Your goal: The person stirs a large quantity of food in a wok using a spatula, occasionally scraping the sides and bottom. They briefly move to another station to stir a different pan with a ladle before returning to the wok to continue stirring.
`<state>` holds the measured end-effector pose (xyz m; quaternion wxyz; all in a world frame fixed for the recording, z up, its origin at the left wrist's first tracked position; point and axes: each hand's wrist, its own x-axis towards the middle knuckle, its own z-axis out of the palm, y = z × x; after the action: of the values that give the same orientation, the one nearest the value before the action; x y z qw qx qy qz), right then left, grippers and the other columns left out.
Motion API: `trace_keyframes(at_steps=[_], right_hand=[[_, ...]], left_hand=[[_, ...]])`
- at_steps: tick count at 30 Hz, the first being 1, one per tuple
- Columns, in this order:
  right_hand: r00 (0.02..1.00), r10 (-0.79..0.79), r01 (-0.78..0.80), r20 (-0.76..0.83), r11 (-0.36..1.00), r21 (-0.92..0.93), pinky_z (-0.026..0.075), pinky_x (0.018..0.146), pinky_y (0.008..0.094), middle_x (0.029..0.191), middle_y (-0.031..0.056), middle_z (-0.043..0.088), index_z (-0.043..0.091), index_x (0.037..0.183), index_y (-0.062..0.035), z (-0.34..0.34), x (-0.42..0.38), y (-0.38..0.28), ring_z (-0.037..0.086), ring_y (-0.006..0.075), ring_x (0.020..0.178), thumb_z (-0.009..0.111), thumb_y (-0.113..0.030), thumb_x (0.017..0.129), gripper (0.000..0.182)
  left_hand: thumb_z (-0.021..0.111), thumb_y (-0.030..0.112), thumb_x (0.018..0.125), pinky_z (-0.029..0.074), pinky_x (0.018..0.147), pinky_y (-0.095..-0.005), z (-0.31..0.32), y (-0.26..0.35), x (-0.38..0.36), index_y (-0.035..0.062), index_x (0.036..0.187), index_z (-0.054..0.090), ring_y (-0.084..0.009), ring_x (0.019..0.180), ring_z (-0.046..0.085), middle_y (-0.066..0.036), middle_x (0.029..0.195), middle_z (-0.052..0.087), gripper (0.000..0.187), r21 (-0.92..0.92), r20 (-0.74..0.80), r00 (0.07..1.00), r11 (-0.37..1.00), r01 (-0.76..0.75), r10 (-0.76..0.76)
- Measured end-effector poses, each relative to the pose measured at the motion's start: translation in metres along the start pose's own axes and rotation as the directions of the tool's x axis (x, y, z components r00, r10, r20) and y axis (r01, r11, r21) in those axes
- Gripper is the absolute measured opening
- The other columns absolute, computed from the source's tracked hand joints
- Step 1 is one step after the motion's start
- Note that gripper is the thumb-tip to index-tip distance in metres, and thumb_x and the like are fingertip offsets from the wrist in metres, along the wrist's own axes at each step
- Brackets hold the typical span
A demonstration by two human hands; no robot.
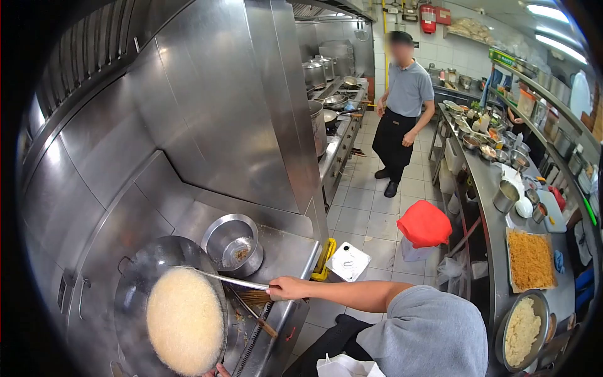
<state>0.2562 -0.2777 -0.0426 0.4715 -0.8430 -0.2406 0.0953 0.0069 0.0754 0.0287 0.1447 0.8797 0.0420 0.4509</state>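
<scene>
My right hand grips a long metal handle that reaches over the wok; the utensil's head is hidden. A large dark wok holds a pale yellow, fine-textured, domed mass. At the bottom edge, only the curled fingers of my left hand show by the wok's near rim; what they grip cannot be made out. A steel bowl with brown bits in its bottom stands behind the wok. Below my right hand, a wooden-handled tool lies on the range.
A person in a grey shirt stands in the aisle. On the floor are a white-topped tin and a bin with a red cover. The right counter bears a tray of golden crumbs and a bowl of pale mash.
</scene>
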Motion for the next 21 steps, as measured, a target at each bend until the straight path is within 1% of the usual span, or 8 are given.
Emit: trace_keyframes(at_steps=[3, 5, 7, 9, 11, 14, 17, 21], right_hand=[[1.0, -0.019, 0.019, 0.019, 0.999, -0.032, 0.055, 0.081, 0.0517, 0.094, 0.0235, 0.074, 0.071, 0.113, -0.0003, -0.008, -0.005, -0.008, 0.072, 0.041, 0.088, 0.055, -0.048, 0.115, 0.051], [0.998, -0.025, 0.027, 0.051, 0.999, -0.033, 0.055, 0.082, 0.0525, 0.095, 0.0235, 0.074, 0.071, 0.113, -0.0005, -0.018, -0.002, -0.008, 0.072, 0.0418, 0.088, 0.057, -0.048, 0.114, 0.049], [0.996, -0.032, 0.034, 0.082, 0.999, -0.033, 0.055, 0.082, 0.0533, 0.096, 0.0234, 0.075, 0.071, 0.112, -0.0008, -0.036, 0.001, -0.015, 0.072, 0.0426, 0.089, 0.059, -0.047, 0.113, 0.048], [0.985, -0.01, 0.05, 0.17, 0.971, -0.234, 0.055, 0.084, 0.0539, 0.099, 0.0232, 0.076, 0.072, 0.112, -0.0012, -0.068, 0.0, -0.037, 0.073, 0.0436, 0.092, 0.063, -0.046, 0.11, 0.046], [0.978, 0.001, 0.059, 0.21, 0.958, -0.28, 0.056, 0.086, 0.0533, 0.1, 0.0219, 0.077, 0.072, 0.113, -0.0018, -0.091, 0.008, -0.045, 0.074, 0.0435, 0.098, 0.069, -0.043, 0.105, 0.043], [0.954, -0.094, 0.181, 0.285, 0.938, -0.295, 0.056, 0.083, 0.0538, 0.099, 0.0218, 0.078, 0.074, 0.11, -0.002, -0.127, 0.013, -0.075, 0.075, 0.0427, 0.096, 0.077, -0.032, 0.095, 0.034], [0.925, -0.208, 0.334, 0.317, 0.843, -0.422, 0.059, 0.09, 0.0514, 0.113, 0.0147, 0.082, 0.076, 0.128, -0.0102, -0.16, 0.013, -0.137, 0.076, 0.0384, 0.107, 0.08, -0.023, 0.09, 0.04], [0.89, -0.294, 0.445, 0.348, 0.719, -0.534, 0.06, 0.087, 0.0521, 0.103, 0.0137, 0.082, 0.082, 0.115, -0.012, -0.159, 0.018, -0.207, 0.077, 0.0376, 0.103, 0.078, -0.017, 0.085, 0.03]], left_hand=[[0.079, 0.036, 0.103, 0.051, 0.06, -0.0447, 0.003, -0.012, -0.01, -0.0069, 0.082, 0.078, -0.0312, 0.056, 0.057, -0.017, 0.064, 0.066, 0.048, 0.076, 0.093, 0.988, 0.99, 0.115, -0.122], [0.079, 0.038, 0.104, 0.051, 0.061, -0.044, 0.002, -0.008, -0.007, -0.0062, 0.084, 0.079, -0.0302, 0.059, 0.06, -0.018, 0.066, 0.068, 0.048, 0.128, 0.034, 0.999, 0.992, 0.021, -0.026], [0.08, 0.038, 0.103, 0.051, 0.061, -0.0439, 0.001, -0.01, -0.009, -0.0059, 0.084, 0.079, -0.0298, 0.059, 0.06, -0.018, 0.067, 0.068, 0.048, 0.132, 0.063, 0.996, 0.99, 0.05, -0.059], [0.08, 0.039, 0.103, 0.051, 0.061, -0.0437, 0.001, -0.011, -0.009, -0.0056, 0.084, 0.079, -0.0294, 0.06, 0.06, -0.018, 0.068, 0.068, 0.049, 0.136, 0.093, 0.991, 0.988, 0.078, -0.091], [0.08, 0.042, 0.103, 0.051, 0.061, -0.0438, 0.002, -0.009, -0.006, -0.0054, 0.083, 0.078, -0.0293, 0.06, 0.059, -0.017, 0.069, 0.067, 0.051, 0.126, 0.014, 1.0, 0.992, -0.011, 0.01], [0.078, 0.043, 0.104, 0.051, 0.061, -0.044, -0.004, -0.002, -0.004, -0.0056, 0.083, 0.078, -0.0308, 0.06, 0.06, -0.018, 0.069, 0.067, 0.053, 0.091, 0.075, 0.995, 0.994, 0.062, -0.069], [0.076, 0.046, 0.105, 0.05, 0.059, -0.0431, -0.001, -0.009, -0.008, -0.0058, 0.083, 0.078, -0.0297, 0.059, 0.059, -0.017, 0.067, 0.066, 0.056, 0.156, 0.059, 0.998, 0.988, 0.009, -0.018], [0.075, 0.047, 0.106, 0.05, 0.057, -0.0439, -0.003, -0.003, -0.004, -0.0055, 0.083, 0.078, -0.0293, 0.057, 0.058, -0.017, 0.066, 0.066, 0.057, 0.108, 0.047, 0.999, 0.994, 0.017, -0.023]])
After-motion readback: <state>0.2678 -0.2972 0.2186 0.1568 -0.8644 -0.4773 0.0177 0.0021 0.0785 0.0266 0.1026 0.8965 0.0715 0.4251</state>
